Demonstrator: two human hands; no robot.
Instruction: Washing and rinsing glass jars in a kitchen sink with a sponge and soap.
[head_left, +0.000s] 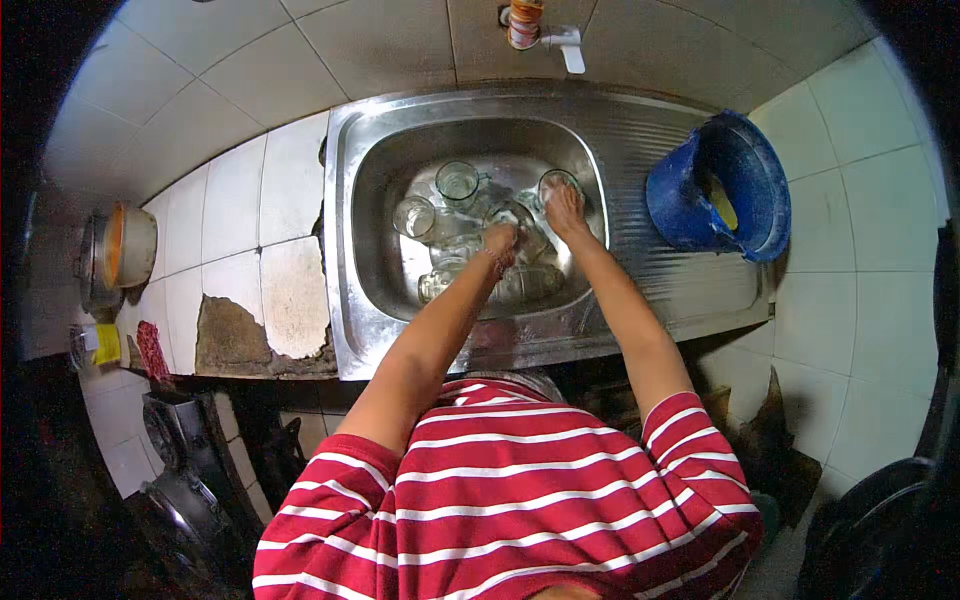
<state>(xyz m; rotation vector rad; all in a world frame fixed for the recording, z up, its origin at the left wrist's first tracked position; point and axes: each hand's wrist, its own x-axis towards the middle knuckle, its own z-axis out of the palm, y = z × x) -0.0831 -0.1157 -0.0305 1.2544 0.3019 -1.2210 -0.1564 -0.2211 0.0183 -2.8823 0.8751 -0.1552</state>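
In the steel sink basin (382, 262) lie several clear glass vessels. My right hand (562, 206) is at the basin's right side, its fingers over and partly inside a glass mug (551, 177). Lower and further left, my left hand (501, 241) has curled fingers against a larger glass vessel (531, 229); its grip is partly hidden. A glass mug with a handle (457, 182) stands upright at the back. To its left is another glass (414, 217). Glass jars lie on their sides near the front, one of them (540, 283) below my left hand.
A blue plastic bucket (667, 195) with a broken rim rests tilted on the ribbed drainboard (626, 150). A tap (566, 49) is on the tiled wall behind. Broken tiles (232, 330) edge the left counter, where pots (135, 247) and a red cloth-like item (152, 351) sit.
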